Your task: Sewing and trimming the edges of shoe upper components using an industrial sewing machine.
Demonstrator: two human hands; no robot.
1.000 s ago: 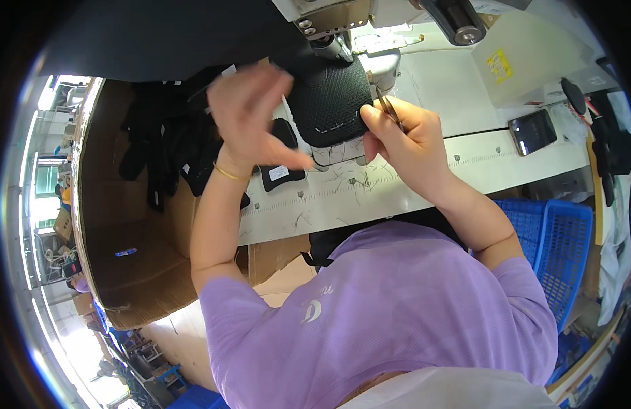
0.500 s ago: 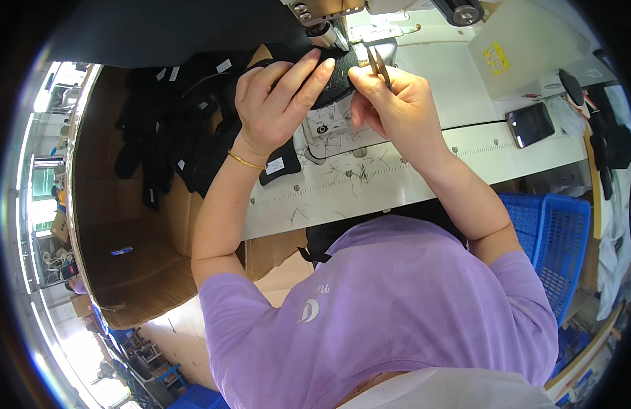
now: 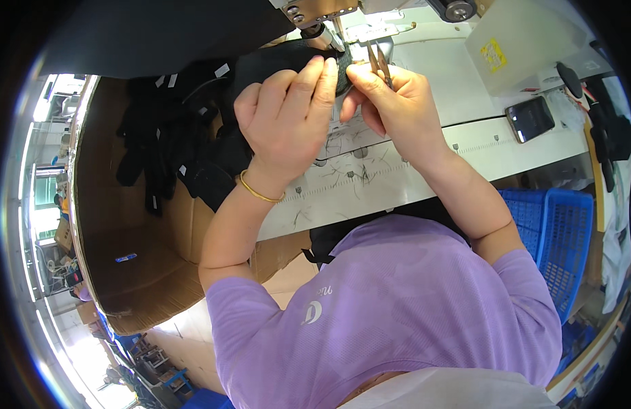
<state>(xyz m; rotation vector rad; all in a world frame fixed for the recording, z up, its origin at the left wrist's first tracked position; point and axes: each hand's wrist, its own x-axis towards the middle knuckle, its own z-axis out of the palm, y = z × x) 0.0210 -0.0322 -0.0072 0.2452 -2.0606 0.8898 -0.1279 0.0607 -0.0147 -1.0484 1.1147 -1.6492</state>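
A black fabric piece (image 3: 281, 60) lies under the presser foot (image 3: 331, 39) of a sewing machine. My left hand (image 3: 285, 126) presses on it, fingers drawn together and fingertips beside the foot; a gold bangle (image 3: 259, 189) circles that wrist. To the right, my right hand (image 3: 404, 105) is closed round small dark thread snips (image 3: 378, 60), blades pointing up and away from me. Its thumb and forefinger meet at the fabric's right edge; whether they pinch it I cannot tell. The needle point is hidden.
Left of the machine, a large cardboard box (image 3: 152, 286) holds many black pieces (image 3: 148, 146) with white labels. Loose thread ends (image 3: 360, 177) litter the white table (image 3: 465, 153). A phone (image 3: 530, 121) lies at the right, above blue crates (image 3: 566, 252).
My left hand has shifted right and nearer to me, its fingers closing together. The black fabric has turned under the foot. My right hand with the snips has barely moved.
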